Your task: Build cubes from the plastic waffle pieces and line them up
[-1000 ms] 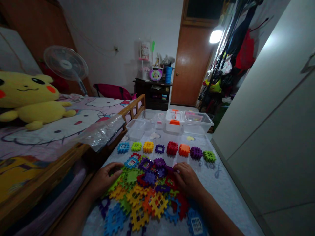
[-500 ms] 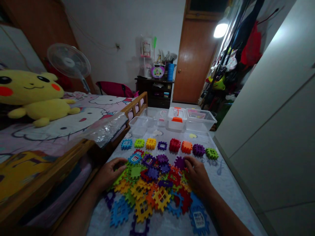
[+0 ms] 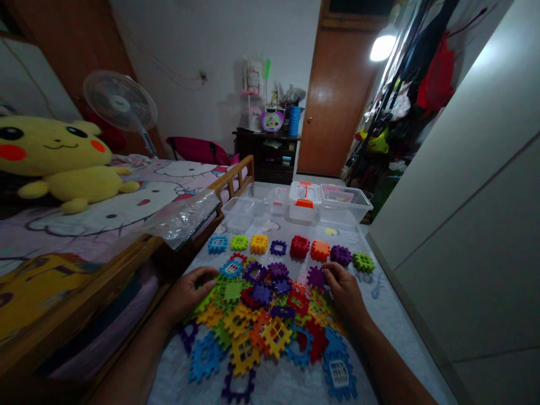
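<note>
My right hand [image 3: 342, 286] pinches a solid purple interlocking building tile [image 3: 316, 277] by its right edge, at the right side of a mixed heap. At the heap's left edge, my left hand [image 3: 192, 293] rests with curved fingers and thumb apart, close to a blue window tile [image 3: 232, 268] and green tiles [image 3: 232, 291]; nothing shows in its grasp. Yellow tiles [image 3: 244, 352], red tiles [image 3: 314, 339] and blue tiles [image 3: 205, 356] overlap nearer to me. Behind the heap runs a row of small stacks sorted by colour, including a red stack [image 3: 300, 247] and a purple stack [image 3: 341, 255].
Clear plastic boxes [image 3: 346, 212] stand at the table's far end, one with a lid and orange latches [image 3: 304, 203]. A wooden bed rail [image 3: 139, 253] borders the left side, with a yellow plush toy [image 3: 76, 163] on the bed. A pale cabinet [image 3: 464, 225] stands on the right.
My right hand has moved slightly right with the purple tile, away from the heap's middle. The left hand stays nearly in place.
</note>
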Demonstrator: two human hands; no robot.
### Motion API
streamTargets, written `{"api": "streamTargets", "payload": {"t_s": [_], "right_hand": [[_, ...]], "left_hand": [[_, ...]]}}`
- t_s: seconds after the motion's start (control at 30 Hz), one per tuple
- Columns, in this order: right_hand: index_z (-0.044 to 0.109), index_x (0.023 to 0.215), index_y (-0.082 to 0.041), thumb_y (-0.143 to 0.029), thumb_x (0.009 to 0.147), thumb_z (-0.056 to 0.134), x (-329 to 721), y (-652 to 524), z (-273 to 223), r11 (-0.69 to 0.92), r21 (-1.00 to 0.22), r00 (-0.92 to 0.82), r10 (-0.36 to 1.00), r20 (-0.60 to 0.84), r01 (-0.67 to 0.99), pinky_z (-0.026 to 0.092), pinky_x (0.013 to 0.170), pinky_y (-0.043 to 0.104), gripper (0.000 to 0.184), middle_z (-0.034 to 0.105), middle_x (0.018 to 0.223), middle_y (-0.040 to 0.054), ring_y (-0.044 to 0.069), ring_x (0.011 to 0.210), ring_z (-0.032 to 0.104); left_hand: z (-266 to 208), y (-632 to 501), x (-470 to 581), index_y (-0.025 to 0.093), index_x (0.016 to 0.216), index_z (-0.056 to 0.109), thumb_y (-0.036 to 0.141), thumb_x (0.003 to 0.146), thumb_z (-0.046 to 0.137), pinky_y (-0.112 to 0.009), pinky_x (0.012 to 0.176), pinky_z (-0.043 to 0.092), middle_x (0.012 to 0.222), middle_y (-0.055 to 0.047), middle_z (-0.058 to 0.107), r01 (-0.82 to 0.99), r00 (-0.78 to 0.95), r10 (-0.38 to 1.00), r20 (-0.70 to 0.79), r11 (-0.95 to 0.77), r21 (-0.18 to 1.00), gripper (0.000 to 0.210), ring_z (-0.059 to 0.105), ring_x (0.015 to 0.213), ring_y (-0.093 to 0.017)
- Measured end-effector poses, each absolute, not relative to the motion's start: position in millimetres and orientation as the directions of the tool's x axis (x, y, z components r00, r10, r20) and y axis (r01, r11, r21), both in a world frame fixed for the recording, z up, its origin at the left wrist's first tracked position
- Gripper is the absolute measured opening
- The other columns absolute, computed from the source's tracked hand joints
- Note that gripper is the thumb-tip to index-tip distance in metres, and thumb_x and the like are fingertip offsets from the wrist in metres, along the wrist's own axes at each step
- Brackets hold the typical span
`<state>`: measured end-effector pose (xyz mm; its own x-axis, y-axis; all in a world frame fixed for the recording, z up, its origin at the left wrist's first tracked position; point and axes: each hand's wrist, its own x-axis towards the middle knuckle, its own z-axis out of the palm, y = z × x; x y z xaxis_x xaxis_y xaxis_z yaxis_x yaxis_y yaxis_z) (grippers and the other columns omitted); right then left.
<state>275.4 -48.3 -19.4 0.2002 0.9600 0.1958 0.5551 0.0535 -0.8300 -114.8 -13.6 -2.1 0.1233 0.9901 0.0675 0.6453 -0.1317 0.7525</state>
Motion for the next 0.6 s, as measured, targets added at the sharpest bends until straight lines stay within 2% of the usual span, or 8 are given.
{"api": "streamTargets", "payload": {"t_s": [0.2, 0.4, 0.6], "right_hand": [[0.068, 0.09, -0.018, -0.042, 0.086, 0.046, 281.7, -43.8, -19.9, 0.02, -0.785, 0.244, 0.945, 0.217, 0.619, 0.045, 0.067, 0.032, 0.032, 0.072, 0.081, 0.0068, 0.023, 0.073, 0.063], [0.068, 0.09, -0.016, -0.044, 0.085, 0.048, 285.9, -41.8, -16.1, 0.017, -0.87, 0.324, 0.924, 0.202, 0.492, 0.047, 0.066, 0.03, 0.035, 0.071, 0.08, 0.006, 0.021, 0.073, 0.062], [0.069, 0.089, -0.016, -0.041, 0.086, 0.044, 294.6, -42.5, -17.8, -0.024, -0.75, 0.34, 0.901, 0.27, 0.661, 0.045, 0.067, 0.032, 0.035, 0.072, 0.085, 0.0088, 0.023, 0.075, 0.063]], "left_hand": [[-3.4, -12.4, -115.8, 0.019, 0.091, 0.072, 0.059, 0.072, 0.06, -0.034, 0.081, 0.056, 0.093, -0.007, 0.076, 0.638, 0.125, 0.99, 0.067, -0.132, 0.759, 0.046, 0.07, 0.088, -0.026], [-8.3, -10.3, -118.3, 0.018, 0.093, 0.072, 0.059, 0.072, 0.061, -0.035, 0.082, 0.055, 0.095, -0.007, 0.076, 0.628, 0.131, 0.99, 0.057, -0.127, 0.768, 0.047, 0.07, 0.089, -0.026], [-11.2, -8.5, -120.9, 0.019, 0.093, 0.073, 0.06, 0.072, 0.061, -0.034, 0.081, 0.056, 0.095, -0.007, 0.076, 0.655, 0.128, 0.99, 0.063, -0.132, 0.744, 0.047, 0.07, 0.088, -0.026]]}}
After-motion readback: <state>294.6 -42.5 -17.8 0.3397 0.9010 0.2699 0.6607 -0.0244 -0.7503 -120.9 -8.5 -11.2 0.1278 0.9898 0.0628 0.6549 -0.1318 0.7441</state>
